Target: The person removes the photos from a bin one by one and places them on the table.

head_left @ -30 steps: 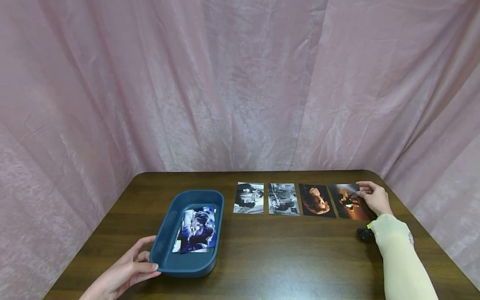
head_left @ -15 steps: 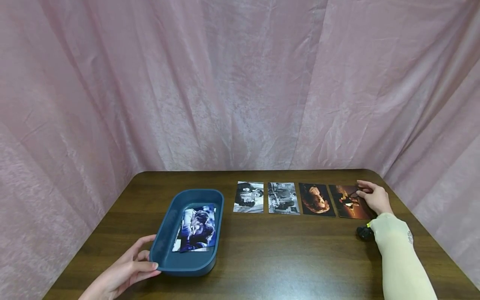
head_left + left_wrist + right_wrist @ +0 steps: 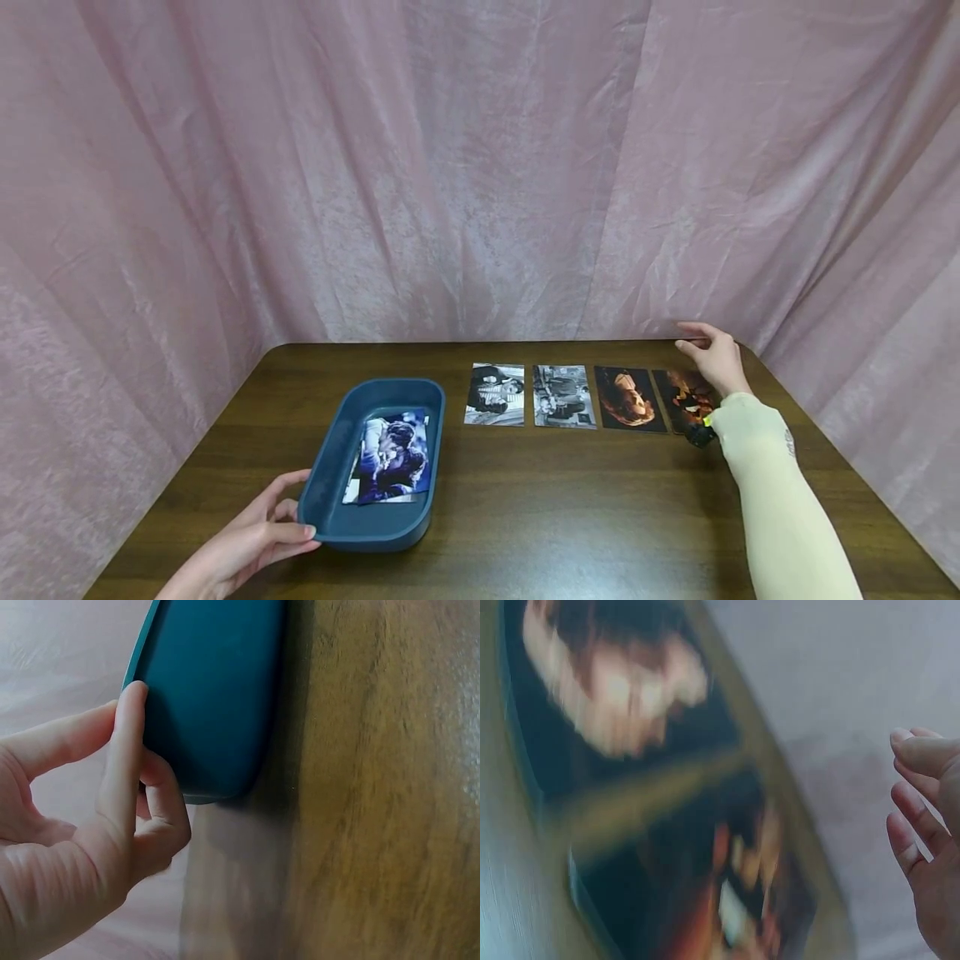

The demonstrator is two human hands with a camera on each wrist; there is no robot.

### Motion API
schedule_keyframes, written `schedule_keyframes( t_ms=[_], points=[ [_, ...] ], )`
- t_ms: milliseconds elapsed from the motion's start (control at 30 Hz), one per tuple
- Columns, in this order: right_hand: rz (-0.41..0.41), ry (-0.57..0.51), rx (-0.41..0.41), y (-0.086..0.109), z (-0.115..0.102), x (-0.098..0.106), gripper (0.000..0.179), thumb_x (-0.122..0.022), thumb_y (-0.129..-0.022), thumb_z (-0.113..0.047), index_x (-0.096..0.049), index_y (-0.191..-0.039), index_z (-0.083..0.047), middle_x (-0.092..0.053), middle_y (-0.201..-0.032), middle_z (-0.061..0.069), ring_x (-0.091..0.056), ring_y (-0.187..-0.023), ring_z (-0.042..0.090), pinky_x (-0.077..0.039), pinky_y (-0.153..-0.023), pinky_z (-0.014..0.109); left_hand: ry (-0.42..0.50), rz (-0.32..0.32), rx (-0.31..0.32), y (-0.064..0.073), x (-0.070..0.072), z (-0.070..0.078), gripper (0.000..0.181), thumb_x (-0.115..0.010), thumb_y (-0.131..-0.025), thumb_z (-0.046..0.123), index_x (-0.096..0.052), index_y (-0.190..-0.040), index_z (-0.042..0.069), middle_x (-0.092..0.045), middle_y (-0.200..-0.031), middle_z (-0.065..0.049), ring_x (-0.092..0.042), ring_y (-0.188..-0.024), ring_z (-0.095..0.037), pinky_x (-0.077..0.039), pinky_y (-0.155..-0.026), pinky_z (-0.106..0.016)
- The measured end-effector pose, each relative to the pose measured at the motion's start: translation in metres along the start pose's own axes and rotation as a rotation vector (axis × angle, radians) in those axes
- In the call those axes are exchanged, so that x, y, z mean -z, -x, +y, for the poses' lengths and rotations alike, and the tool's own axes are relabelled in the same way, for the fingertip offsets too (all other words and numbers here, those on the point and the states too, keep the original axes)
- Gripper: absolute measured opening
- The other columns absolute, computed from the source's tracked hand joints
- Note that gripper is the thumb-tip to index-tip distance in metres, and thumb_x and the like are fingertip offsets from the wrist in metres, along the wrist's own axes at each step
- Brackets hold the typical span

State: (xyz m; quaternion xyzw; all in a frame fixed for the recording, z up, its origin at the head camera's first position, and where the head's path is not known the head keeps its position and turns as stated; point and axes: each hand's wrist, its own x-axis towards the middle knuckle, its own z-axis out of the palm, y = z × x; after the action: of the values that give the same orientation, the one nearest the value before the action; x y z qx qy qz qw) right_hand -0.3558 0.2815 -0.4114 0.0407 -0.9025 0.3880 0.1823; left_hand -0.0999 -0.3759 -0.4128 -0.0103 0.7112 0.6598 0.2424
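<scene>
My left hand (image 3: 251,537) grips the near left corner of a dark blue plastic tray (image 3: 360,523); the left wrist view shows its fingertips at the tray's rim and side. A bluish photo (image 3: 393,458) lies in the tray over at least one other. Several photos lie in a row to the right: two black-and-white prints (image 3: 495,396) (image 3: 565,398), a dark portrait (image 3: 630,400) and a dark orange-toned photo (image 3: 684,398). Above that last photo is my right hand (image 3: 716,360), holding nothing, its fingers loosely bent. The right wrist partly covers this photo.
The brown wooden table (image 3: 525,517) has rounded far corners. Pink curtains (image 3: 480,208) hang behind it and along both sides. A small black device (image 3: 701,435) with a yellow-green tab sits at the right wrist.
My right hand has let go of the rightmost photo, risen and moved left and away from me. The photo stays on the table, flat. The left hand keeps its grip on the tray.
</scene>
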Motion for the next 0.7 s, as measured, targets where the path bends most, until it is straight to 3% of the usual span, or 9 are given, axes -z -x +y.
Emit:
schedule_keyframes(
  t_ms=[167, 333, 467, 700],
  points=[
    [0.005, -0.103, 0.087, -0.019, -0.052, -0.031, 0.038, -0.064, -0.096, -0.025, -0.064, -0.128, -0.005, -0.067, -0.120, 0.022, -0.052, -0.088, -0.007, -0.042, -0.079, 0.011, -0.077, 0.065, 0.003, 0.004, -0.005, 0.005, 0.087, -0.064, -0.088, 0.004, -0.004, -0.151, -0.005, -0.048, -0.109, -0.014, -0.064, -0.098, -0.020, -0.057, -0.091, -0.036],
    [-0.046, -0.211, 0.146, -0.030, -0.110, -0.067, 0.035, -0.065, -0.096, -0.021, -0.065, -0.127, -0.006, -0.068, -0.118, 0.019, -0.059, -0.097, 0.015, -0.045, -0.083, 0.019, -0.122, 0.099, 0.008, 0.004, -0.007, 0.007, 0.085, -0.064, -0.087, 0.004, -0.008, -0.151, -0.006, -0.045, -0.114, -0.016, -0.060, -0.100, -0.020, -0.055, -0.090, -0.032],
    [-0.100, -0.314, 0.185, -0.036, -0.153, -0.098, 0.033, -0.065, -0.095, -0.016, -0.065, -0.127, -0.007, -0.068, -0.119, 0.019, -0.060, -0.102, 0.027, -0.048, -0.089, 0.033, -0.116, 0.086, -0.002, 0.003, -0.007, 0.007, 0.087, -0.063, -0.088, 0.004, -0.006, -0.153, -0.003, -0.045, -0.114, -0.015, -0.059, -0.101, -0.020, -0.053, -0.090, -0.032],
    [-0.169, -0.399, 0.235, -0.033, -0.214, -0.153, 0.031, -0.067, -0.094, -0.016, -0.068, -0.124, -0.009, -0.069, -0.117, 0.015, -0.064, -0.102, 0.026, -0.050, -0.094, 0.040, -0.100, 0.033, 0.010, 0.001, -0.005, 0.006, 0.090, -0.062, -0.089, 0.005, 0.000, -0.154, -0.003, -0.045, -0.113, -0.013, -0.060, -0.102, -0.020, -0.054, -0.092, -0.036]
  ],
)
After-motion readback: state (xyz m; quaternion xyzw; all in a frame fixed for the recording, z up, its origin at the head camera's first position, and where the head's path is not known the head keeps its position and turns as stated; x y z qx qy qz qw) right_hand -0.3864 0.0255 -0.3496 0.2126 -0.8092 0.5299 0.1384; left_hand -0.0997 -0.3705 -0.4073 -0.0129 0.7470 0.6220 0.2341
